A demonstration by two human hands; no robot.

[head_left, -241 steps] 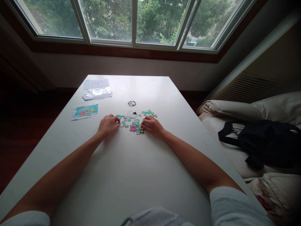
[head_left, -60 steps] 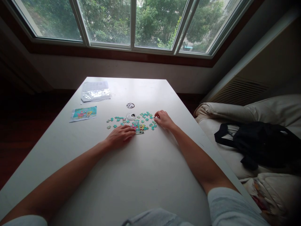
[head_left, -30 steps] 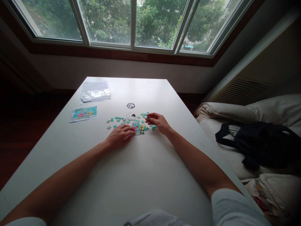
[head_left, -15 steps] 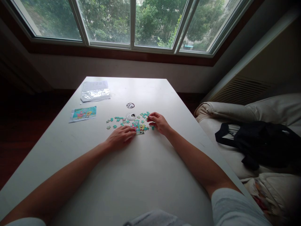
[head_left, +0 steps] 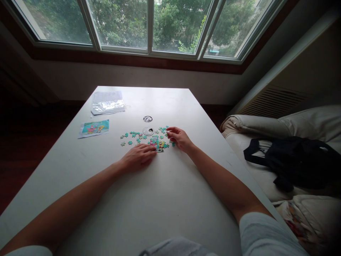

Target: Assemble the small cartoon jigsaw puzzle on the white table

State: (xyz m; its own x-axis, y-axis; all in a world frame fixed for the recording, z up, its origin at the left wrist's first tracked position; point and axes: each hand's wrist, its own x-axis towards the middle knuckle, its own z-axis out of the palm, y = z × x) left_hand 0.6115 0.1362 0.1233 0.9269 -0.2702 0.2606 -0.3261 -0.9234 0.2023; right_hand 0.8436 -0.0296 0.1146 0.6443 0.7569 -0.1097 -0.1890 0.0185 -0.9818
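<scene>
A partly joined jigsaw puzzle (head_left: 160, 144) with a yellow and pink cartoon picture lies on the white table. My left hand (head_left: 138, 156) rests palm down at its left lower edge, fingers stretched out and fingertips touching it. To the right, my right hand (head_left: 179, 138) has thumb and forefinger pinched on a small puzzle piece, mostly hidden by the fingers. Loose turquoise puzzle pieces (head_left: 130, 142) are spread left of the joined part. More loose pieces (head_left: 162, 128) lie beyond it, close to my right fingertips.
A round metal-rimmed hole cover (head_left: 147, 132) and a round opening (head_left: 147, 119) are set in the white table (head_left: 149, 199). A cartoon picture sheet (head_left: 94, 128) and a clear plastic bag with papers (head_left: 108, 102) lie left. A sofa with a black bag (head_left: 295, 161) stands right.
My left hand has slid slightly right along the puzzle's lower edge. My right hand stays near the loose pieces, its fingertips shifted slightly.
</scene>
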